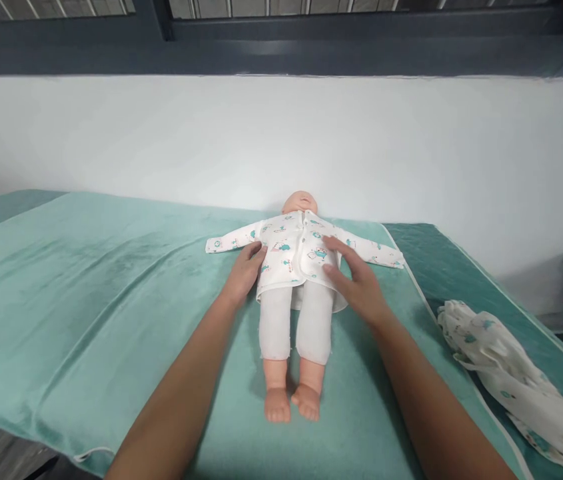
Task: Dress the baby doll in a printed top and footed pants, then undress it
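A baby doll [295,313] lies on its back on a teal blanket [86,293], head toward the wall. It wears a white patterned jacket [296,250] with sleeves spread out and white leggings; its feet are bare. My left hand [246,270] rests against the jacket's left side near the sleeve, fingers curled at the hem. My right hand [354,277] lies flat with fingers spread on the jacket's right front panel.
A crumpled white patterned garment [511,380] lies on the darker teal mattress [441,267] at the right. A white wall runs behind, with a dark window frame [281,47] above. The blanket's front edge hangs at lower left.
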Motion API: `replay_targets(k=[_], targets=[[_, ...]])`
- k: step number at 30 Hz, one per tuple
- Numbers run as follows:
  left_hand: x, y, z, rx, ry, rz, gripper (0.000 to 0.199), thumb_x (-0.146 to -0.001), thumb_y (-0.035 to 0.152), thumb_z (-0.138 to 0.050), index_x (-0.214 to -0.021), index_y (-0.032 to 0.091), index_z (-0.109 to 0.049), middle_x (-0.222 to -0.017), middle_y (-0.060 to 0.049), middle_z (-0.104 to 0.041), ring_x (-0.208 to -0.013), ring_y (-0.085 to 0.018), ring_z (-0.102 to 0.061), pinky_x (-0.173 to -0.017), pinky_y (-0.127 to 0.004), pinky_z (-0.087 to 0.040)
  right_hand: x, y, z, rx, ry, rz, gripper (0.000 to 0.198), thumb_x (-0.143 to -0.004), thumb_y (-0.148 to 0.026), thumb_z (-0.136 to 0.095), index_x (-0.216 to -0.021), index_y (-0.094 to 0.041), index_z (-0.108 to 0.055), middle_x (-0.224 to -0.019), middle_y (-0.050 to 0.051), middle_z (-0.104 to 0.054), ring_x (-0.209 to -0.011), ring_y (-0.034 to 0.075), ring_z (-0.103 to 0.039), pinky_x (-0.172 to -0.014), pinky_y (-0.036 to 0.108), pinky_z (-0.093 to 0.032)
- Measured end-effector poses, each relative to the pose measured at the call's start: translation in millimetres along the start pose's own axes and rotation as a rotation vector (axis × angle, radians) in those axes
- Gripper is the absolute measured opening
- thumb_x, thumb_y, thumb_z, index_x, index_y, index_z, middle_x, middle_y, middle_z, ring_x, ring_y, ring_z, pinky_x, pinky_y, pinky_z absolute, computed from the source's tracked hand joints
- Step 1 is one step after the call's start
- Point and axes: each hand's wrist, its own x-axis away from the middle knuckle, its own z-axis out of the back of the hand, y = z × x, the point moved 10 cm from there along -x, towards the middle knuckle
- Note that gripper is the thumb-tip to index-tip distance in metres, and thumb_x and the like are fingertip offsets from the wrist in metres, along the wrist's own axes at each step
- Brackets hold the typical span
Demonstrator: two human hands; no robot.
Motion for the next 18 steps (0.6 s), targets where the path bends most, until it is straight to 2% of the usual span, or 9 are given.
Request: replay_targets(k=[3, 6, 10, 12, 15, 18], targets=[[7, 12, -4, -0.2, -0.025, -0.061, 0.054, -0.085, 0.05, -0.064, -0.133, 0.025, -0.055, -0.15, -0.008, -0.049, -0.135, -0.027, -0.047, -0.114, -0.04, -0.035, 7, -19, -27, 0.179, -0.251, 0.131, 0.064, -0.085, -0.04, -0.07, -0.142, -0.028, -0.045, -0.159, 0.008, -0.035, -0.15, 0.026, -0.023, -0.122, 0.053, -0.023], [13, 19, -11, -0.322, -0.06, -0.101, 0.056, -0.088, 0.053, -0.058, -0.136, 0.026, -0.052, -0.15, -0.008, -0.047, -0.133, -0.028, -0.049, -0.112, -0.043, -0.038, 10, -22, -34, 0.325, -0.3, 0.179, 0.074, -0.084, -0.042, -0.07, -0.148, -0.027, -0.035, -0.162, 0.009, -0.028, -0.152, 0.027, -0.017, -0.121, 0.055, -0.024], [27, 39, -20, -0.519, -0.061, -0.299, 0.051, -0.09, 0.048, -0.055, -0.135, 0.024, -0.051, -0.147, -0.01, -0.046, -0.138, -0.026, -0.042, -0.117, -0.044, -0.033, 11, -28, -32, 0.473, -0.211, 0.221, 0.054, -0.089, -0.035, -0.063, -0.139, -0.025, -0.045, -0.156, 0.01, -0.039, -0.149, 0.027, -0.027, -0.118, 0.053, -0.033], [38, 46, -33, -0.605, -0.167, -0.411, 0.055, -0.088, 0.047, -0.059, -0.137, 0.025, -0.048, -0.153, -0.01, -0.038, -0.145, -0.024, -0.031, -0.121, -0.044, -0.027, 11, -32, -29, 0.509, -0.132, 0.213, 0.041, -0.091, -0.031, -0.059, -0.131, -0.024, -0.052, -0.15, 0.01, -0.047, -0.145, 0.028, -0.035, -0.113, 0.051, -0.04], [56, 44, -52, -0.716, -0.385, -0.479, 0.075, -0.078, 0.048, -0.071, -0.143, 0.027, -0.041, -0.163, -0.007, -0.019, -0.153, -0.027, -0.011, -0.125, -0.046, -0.02, 12, -36, -20, 0.481, -0.011, 0.2, 0.022, -0.092, -0.025, -0.055, -0.114, -0.024, -0.061, -0.137, 0.01, -0.06, -0.134, 0.027, -0.05, -0.105, 0.047, -0.047], [67, 42, -59, -0.818, -0.451, -0.516, 0.076, -0.077, 0.034, -0.073, -0.145, 0.027, -0.039, -0.165, -0.005, -0.014, -0.154, -0.027, -0.004, -0.125, -0.048, -0.019, 11, -38, -8, 0.365, 0.106, 0.177, 0.01, -0.093, -0.023, -0.053, -0.098, -0.024, -0.063, -0.122, 0.008, -0.067, -0.118, 0.023, -0.061, -0.099, 0.041, -0.048]])
